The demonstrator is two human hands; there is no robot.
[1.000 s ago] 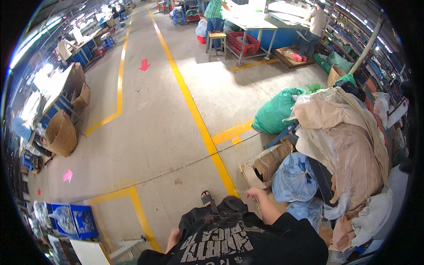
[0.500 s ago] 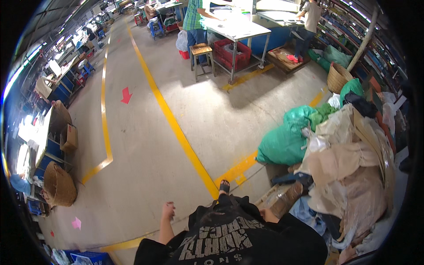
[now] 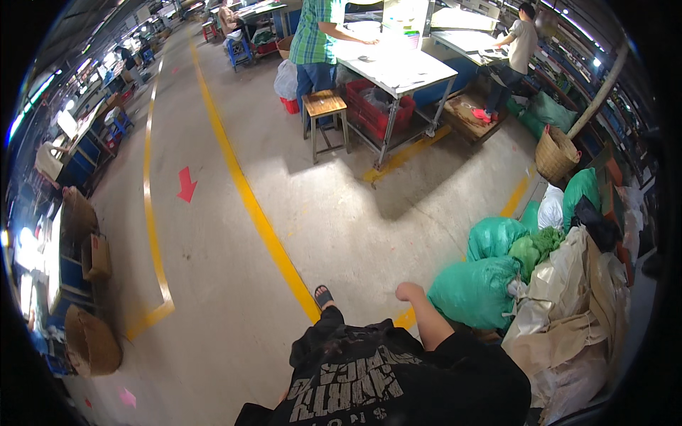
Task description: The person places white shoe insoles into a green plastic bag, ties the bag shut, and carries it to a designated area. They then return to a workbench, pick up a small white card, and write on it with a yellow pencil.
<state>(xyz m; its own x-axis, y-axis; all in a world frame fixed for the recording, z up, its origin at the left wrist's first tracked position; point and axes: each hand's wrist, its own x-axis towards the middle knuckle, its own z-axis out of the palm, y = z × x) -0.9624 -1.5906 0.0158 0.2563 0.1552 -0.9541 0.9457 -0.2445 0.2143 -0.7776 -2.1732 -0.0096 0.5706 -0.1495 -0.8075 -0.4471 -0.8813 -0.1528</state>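
Observation:
My right hand [image 3: 410, 291] swings out in front of my body, fingers curled in, and nothing shows in it. Nearest to it is a stuffed green plastic bag [image 3: 472, 292], a little to the right and not touched. My left hand is out of sight beside my black shirt [image 3: 355, 376]; only a sliver of skin shows at the shirt's left side. One sandalled foot [image 3: 324, 296] is forward on the concrete floor, by a yellow line [image 3: 266, 234].
Several bags and wrapped brown sheets [image 3: 568, 312] heap up at the right. Ahead stand a wooden stool [image 3: 325, 104], a white-topped table [image 3: 405, 69] and a person in a green checked shirt [image 3: 315, 35]. Woven baskets [image 3: 92, 341] line the left benches.
I have stepped forward, and the view has shifted. My right hand has swung out ahead of me, while my left hand has gone back out of view.

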